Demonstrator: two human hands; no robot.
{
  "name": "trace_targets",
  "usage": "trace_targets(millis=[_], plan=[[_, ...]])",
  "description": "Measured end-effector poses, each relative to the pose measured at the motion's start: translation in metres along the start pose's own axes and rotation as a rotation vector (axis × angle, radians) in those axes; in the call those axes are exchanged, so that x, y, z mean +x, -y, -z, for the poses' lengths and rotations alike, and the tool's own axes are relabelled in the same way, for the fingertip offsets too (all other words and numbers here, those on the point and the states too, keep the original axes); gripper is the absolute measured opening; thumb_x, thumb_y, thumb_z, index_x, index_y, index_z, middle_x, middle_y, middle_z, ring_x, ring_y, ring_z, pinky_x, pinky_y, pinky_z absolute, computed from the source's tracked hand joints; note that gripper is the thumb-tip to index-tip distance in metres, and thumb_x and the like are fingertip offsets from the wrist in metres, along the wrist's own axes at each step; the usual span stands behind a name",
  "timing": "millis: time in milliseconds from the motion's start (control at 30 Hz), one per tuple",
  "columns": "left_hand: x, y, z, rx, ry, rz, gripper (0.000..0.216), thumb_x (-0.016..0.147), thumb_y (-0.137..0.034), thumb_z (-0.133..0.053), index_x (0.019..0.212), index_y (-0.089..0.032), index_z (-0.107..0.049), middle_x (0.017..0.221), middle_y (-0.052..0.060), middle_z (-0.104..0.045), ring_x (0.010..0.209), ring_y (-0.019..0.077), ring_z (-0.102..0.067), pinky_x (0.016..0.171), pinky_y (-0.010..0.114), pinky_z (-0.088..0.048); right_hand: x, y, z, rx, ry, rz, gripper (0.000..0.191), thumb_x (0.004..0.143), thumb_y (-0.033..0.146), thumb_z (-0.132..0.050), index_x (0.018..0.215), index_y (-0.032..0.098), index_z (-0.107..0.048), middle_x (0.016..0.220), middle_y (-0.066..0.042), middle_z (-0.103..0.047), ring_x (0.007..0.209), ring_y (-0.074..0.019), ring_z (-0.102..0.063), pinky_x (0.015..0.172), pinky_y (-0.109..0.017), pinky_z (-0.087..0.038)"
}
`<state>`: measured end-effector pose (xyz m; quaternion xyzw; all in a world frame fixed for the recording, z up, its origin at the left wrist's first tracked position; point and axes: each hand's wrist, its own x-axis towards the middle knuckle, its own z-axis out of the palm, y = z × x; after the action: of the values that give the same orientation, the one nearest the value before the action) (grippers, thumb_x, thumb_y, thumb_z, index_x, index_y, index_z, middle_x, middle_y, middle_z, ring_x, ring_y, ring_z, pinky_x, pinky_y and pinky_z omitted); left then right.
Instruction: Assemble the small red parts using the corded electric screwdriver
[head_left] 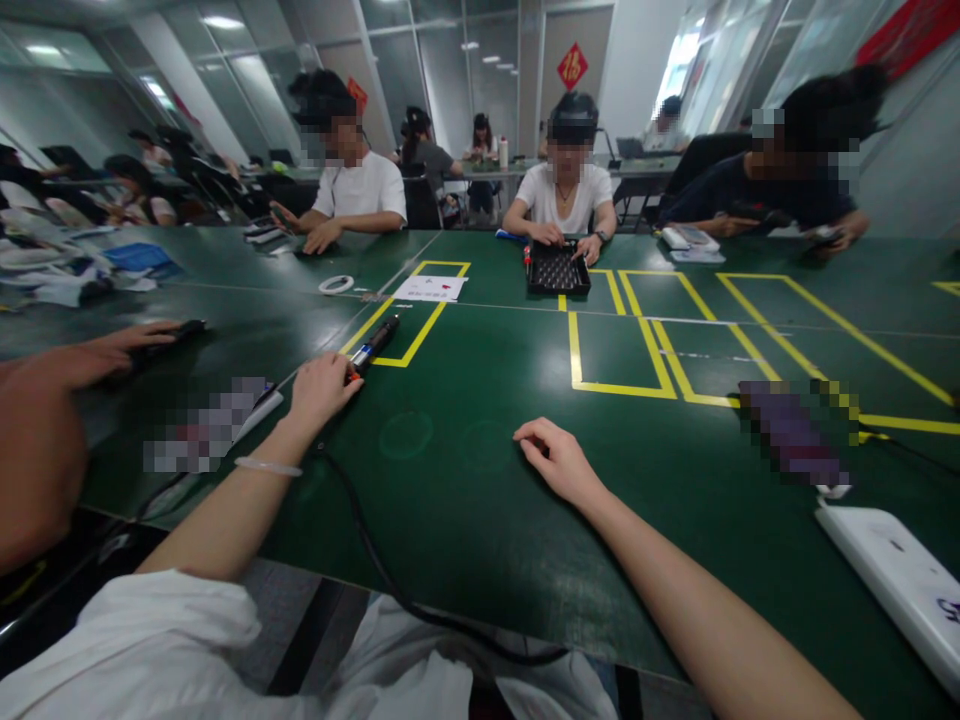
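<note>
My left hand (324, 390) rests on the green table with its fingers closed round the near end of a slim black cylindrical tool (373, 345). The tool has a blue and silver band and an orange-red part by my fingers. Its far end points away from me, over a yellow-taped rectangle (407, 352). Its exact kind I cannot make out. A black cord (367, 535) runs from beneath my left wrist over the table edge. My right hand (555, 460) lies on the bare tabletop, fingers loosely bent, thumb apart, holding nothing visible.
A paper sheet (431, 289) and a white tape roll (336, 285) lie beyond my left hand. A person opposite works over a black tray (557, 268). At right are a blurred-out phone-like object (795, 430) and a white power bank (892, 570). A co-worker's arm (45, 430) reaches in at left.
</note>
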<state>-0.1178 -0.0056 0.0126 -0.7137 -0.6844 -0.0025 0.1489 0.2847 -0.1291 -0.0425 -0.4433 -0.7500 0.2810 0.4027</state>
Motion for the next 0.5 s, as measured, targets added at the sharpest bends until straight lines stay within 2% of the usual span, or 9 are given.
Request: trace_targets(millis=[100, 200, 267, 333, 433, 500], plan=[[-0.003, -0.021, 0.016, -0.09, -0.054, 0.049, 0.03, 0.089, -0.038, -0.047, 0.099, -0.013, -0.06, 0.106, 0.016, -0.062, 0.1, 0.0309, -0.056, 0.085, 0.039, -0.042, 0.0, 0.0, -0.001, 0.002, 0.005, -0.006, 0.015, 0.088, 0.014, -0.051, 0.093, 0.02, -0.064, 0.091, -0.004, -0.062, 0.075, -0.0148, -0.059, 0.069, -0.028, -0.045], [-0.01, -0.06, 0.036, -0.45, -0.048, 0.014, 0.029, 0.089, -0.04, -0.049, 0.104, -0.016, -0.059, 0.097, 0.011, -0.066, 0.09, 0.0253, -0.061, 0.08, 0.036, -0.045, 0.001, 0.001, -0.001, 0.006, 0.01, -0.009, 0.015, 0.088, 0.014, -0.051, 0.093, 0.02, -0.064, 0.092, -0.004, -0.062, 0.077, -0.0153, -0.06, 0.069, -0.028, -0.045], [-0.018, -0.095, 0.048, -0.848, 0.102, -0.151, 0.031, 0.09, -0.042, -0.048, 0.103, -0.016, -0.058, 0.09, 0.007, -0.067, 0.078, 0.0183, -0.063, 0.075, 0.031, -0.047, 0.001, 0.001, -0.001, 0.016, 0.008, -0.011, 0.014, 0.088, 0.016, -0.051, 0.092, 0.02, -0.064, 0.092, -0.004, -0.063, 0.077, -0.0153, -0.059, 0.068, -0.028, -0.045], [-0.028, -0.131, 0.059, -1.138, 0.293, -0.278, 0.038, 0.089, -0.046, -0.05, 0.105, -0.013, -0.06, 0.084, 0.006, -0.065, 0.069, 0.0142, -0.06, 0.068, 0.028, -0.047, 0.002, 0.002, -0.001, 0.049, 0.005, -0.029, 0.013, 0.088, 0.019, -0.052, 0.091, 0.02, -0.065, 0.088, -0.004, -0.063, 0.074, -0.0153, -0.059, 0.067, -0.029, -0.044], [-0.046, -0.173, 0.069, -1.334, 0.486, -0.42, 0.042, 0.091, -0.046, -0.049, 0.112, -0.012, -0.062, 0.075, 0.001, -0.059, 0.064, 0.0109, -0.054, 0.061, 0.024, -0.043, 0.003, 0.002, -0.002, 0.248, 0.019, -0.122, 0.013, 0.088, 0.027, -0.056, 0.094, 0.019, -0.064, 0.081, -0.003, -0.064, 0.071, -0.0152, -0.059, 0.067, -0.029, -0.045], [-0.056, -0.19, 0.071, -1.417, 0.601, -0.489, 0.044, 0.092, -0.044, -0.048, 0.122, -0.013, -0.058, 0.07, -0.001, -0.055, 0.061, 0.0097, -0.051, 0.058, 0.022, -0.04, 0.004, 0.002, -0.003, 0.47, 0.047, -0.183, 0.019, 0.087, 0.032, -0.06, 0.1, 0.019, -0.062, 0.079, -0.002, -0.065, 0.07, -0.015, -0.06, 0.068, -0.03, -0.047]])
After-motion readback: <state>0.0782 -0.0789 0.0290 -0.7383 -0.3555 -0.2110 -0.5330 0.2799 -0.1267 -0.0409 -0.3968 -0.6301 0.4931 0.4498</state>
